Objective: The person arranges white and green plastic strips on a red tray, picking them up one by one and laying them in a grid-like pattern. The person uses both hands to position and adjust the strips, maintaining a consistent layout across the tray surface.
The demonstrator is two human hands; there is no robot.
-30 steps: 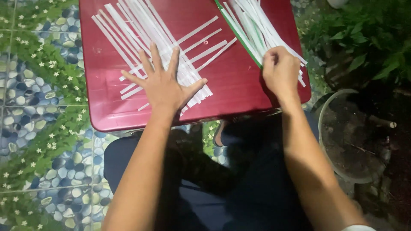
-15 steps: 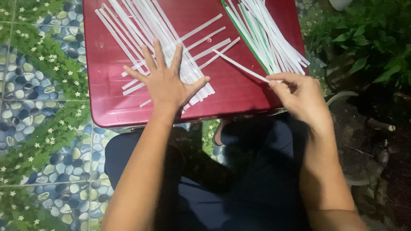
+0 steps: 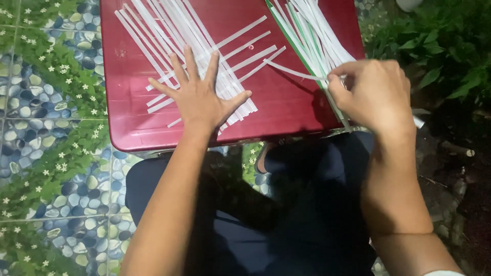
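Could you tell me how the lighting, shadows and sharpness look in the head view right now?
Head view: bright light on the red tray, with soft glare along its near rim; the right hand casts a dark shadow on the tray beside the pinched white strip; the left hand and strips look sharp; the plants at right sink into darkness.

Single strip [image 3: 294,71]: white, thin, slightly bowed; pinched at its right end by the right hand [image 3: 376,94], its left tip free above the red worktop [image 3: 286,107].
Crossed strips [image 3: 184,46]: white, flat, overlapping in a loose lattice left of the single strip, pressed under the spread left hand [image 3: 197,99].
Loose bundle [image 3: 312,36]: white strips with green edges, lying diagonally just right of the single strip.
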